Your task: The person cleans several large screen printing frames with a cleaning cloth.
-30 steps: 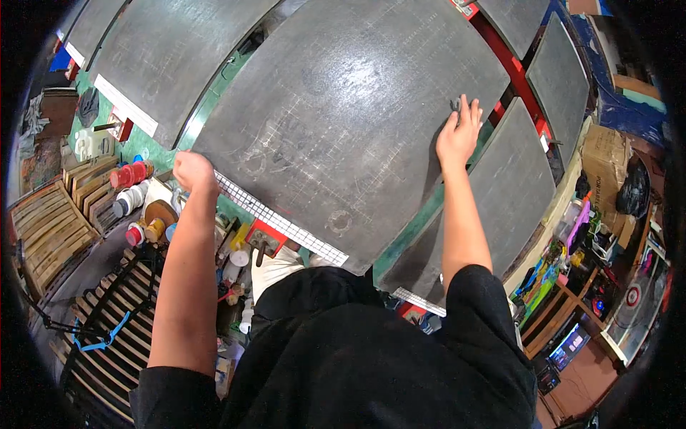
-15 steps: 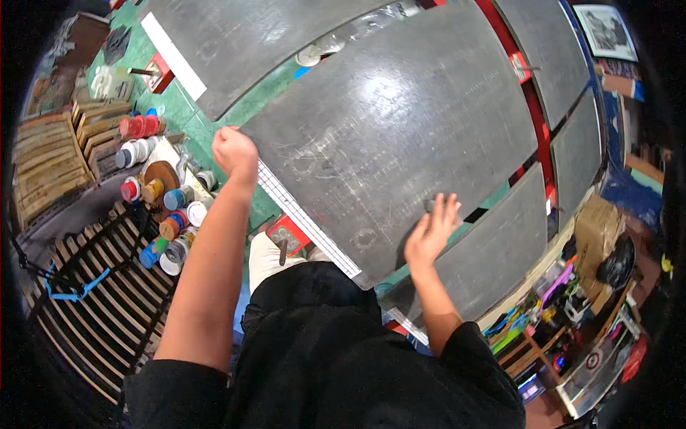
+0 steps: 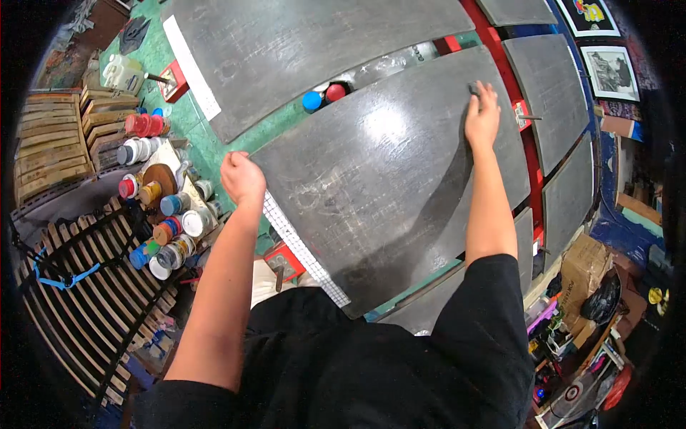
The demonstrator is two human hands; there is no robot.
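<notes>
My left hand (image 3: pixel 243 177) is closed in a fist at the left corner of a large dark grey board (image 3: pixel 357 193). It meets the board's edge, but what lies inside the fingers is hidden. Over the far right part of the same board, my right hand (image 3: pixel 484 118) reaches out, its fingertips on a small dark block (image 3: pixel 474 89) against the surface. A white strip with a black grid (image 3: pixel 300 239) runs along the board's near left edge. Faint pale marks cover the board.
More grey boards (image 3: pixel 307 43) surround this one, over red rails (image 3: pixel 536 200). Paint jars (image 3: pixel 196 222) crowd the left beside a slatted rack (image 3: pixel 86 286). Blue and red lids (image 3: pixel 311 101) show in a gap. Cardboard and clutter (image 3: pixel 582 268) fill the right.
My right hand has slid away from me across the board, from its near right side to the far right, with the small dark block. My left hand stays at the corner. The view has shifted.
</notes>
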